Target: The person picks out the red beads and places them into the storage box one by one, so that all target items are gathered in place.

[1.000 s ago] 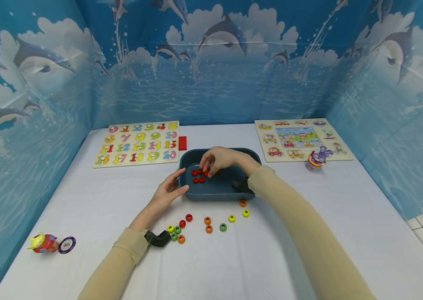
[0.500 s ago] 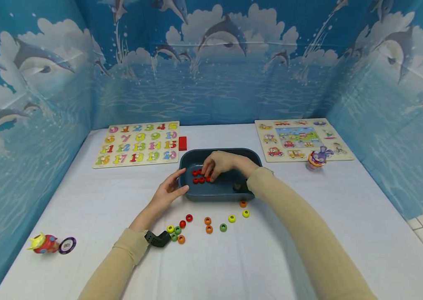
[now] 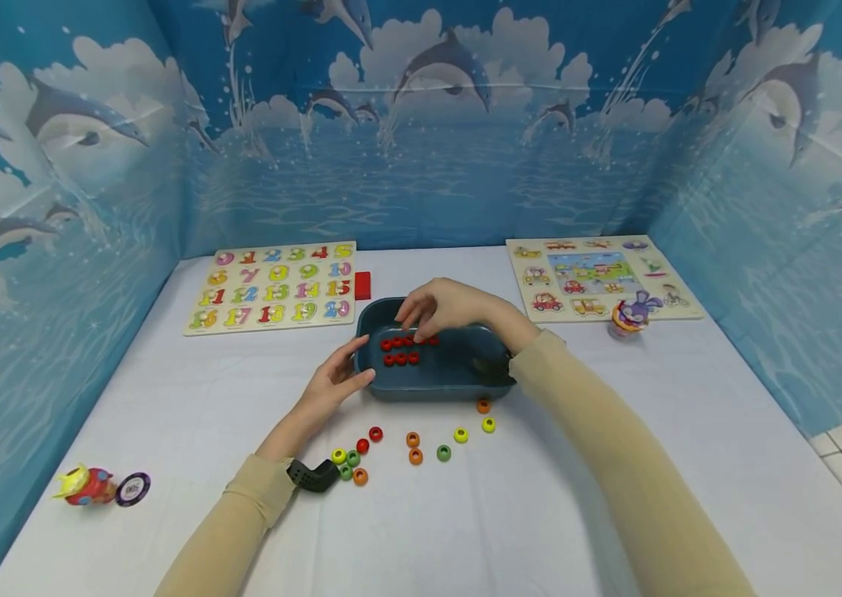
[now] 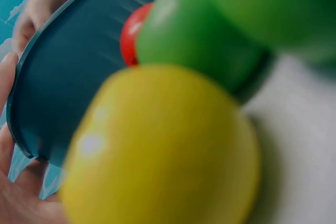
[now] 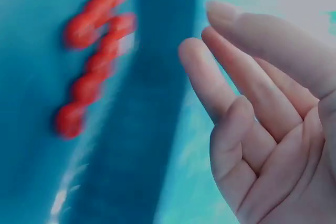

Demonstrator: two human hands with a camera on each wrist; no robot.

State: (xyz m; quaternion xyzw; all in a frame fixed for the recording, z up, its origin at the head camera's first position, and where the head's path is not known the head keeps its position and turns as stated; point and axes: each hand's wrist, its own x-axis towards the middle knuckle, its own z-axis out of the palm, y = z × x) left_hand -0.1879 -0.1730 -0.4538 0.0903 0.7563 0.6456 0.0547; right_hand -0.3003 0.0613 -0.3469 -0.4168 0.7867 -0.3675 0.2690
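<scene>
A dark blue-grey plastic bin point(image 3: 436, 395) holds red beads point(image 3: 401, 359) in two rows, three in front and several behind. My left hand point(image 3: 322, 387) rests against the bin's left end, thumb and fingers spread and fairly straight; its fingertips touch the rim in the left wrist view. Over the bin's back part hovers my right hand point(image 3: 451, 305), its fingers loosely bent. The right wrist view shows nothing between the thumb and fingers of that right hand point(image 5: 273, 119), apart from the blurred red beads point(image 5: 86, 90).
Loose orange point(image 3: 413, 439), yellow point(image 3: 462, 434), green point(image 3: 444, 453) and red beads point(image 3: 376, 434) lie before the bin. Puzzle boards point(image 3: 272, 288) stand behind, a red block point(image 3: 363, 285) by one. A rabbit toy point(image 3: 633, 315) is right; a red toy point(image 3: 89, 485) and disc point(image 3: 133, 489) left.
My right hand set a red bead at the end of the front row, let go and rose toward the back of the bin. The left hand stayed put.
</scene>
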